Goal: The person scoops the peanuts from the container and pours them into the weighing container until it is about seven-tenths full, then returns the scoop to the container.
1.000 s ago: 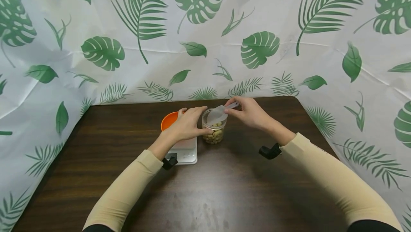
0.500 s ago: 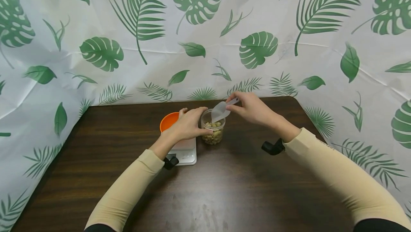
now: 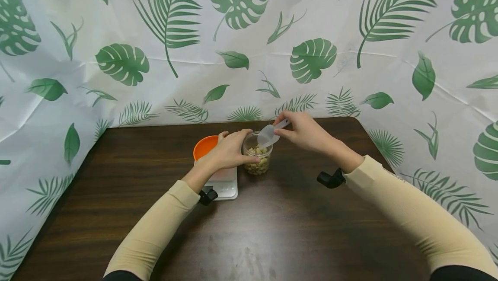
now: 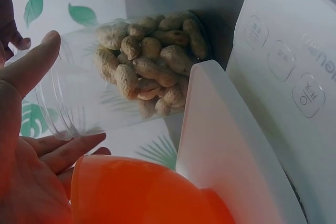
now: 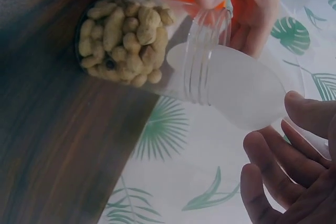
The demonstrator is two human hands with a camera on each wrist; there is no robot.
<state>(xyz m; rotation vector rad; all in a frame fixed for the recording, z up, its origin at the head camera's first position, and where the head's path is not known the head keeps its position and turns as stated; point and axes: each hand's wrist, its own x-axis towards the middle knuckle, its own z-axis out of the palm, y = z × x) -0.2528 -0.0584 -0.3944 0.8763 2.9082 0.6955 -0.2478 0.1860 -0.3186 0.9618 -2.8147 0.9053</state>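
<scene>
A clear plastic jar (image 3: pixel 251 169) stands on the table, partly filled with unshelled peanuts (image 4: pixel 152 61). My left hand (image 3: pixel 227 150) grips it near its threaded rim, thumb on one side and fingers on the other. With the fingertips of my right hand (image 3: pixel 305 130) I pinch the handle of a translucent white scoop (image 5: pixel 244 85). The scoop slants down through the jar's mouth, its tip inside above the peanuts. Beside the jar, an orange bowl (image 3: pixel 203 146) sits on a white kitchen scale (image 3: pixel 226 190), partly hidden behind my left hand and wrist.
The dark wood table (image 3: pixel 272 229) ends at a back edge close behind the jar. A white sheet with green leaves (image 3: pixel 256 91) hangs behind and at both sides. Black wrist mounts (image 3: pixel 330 179) are strapped below each hand.
My right hand has lifted slightly and moved a little right, and the scoop has turned and tilted in the jar's mouth. My left hand stays on the jar.
</scene>
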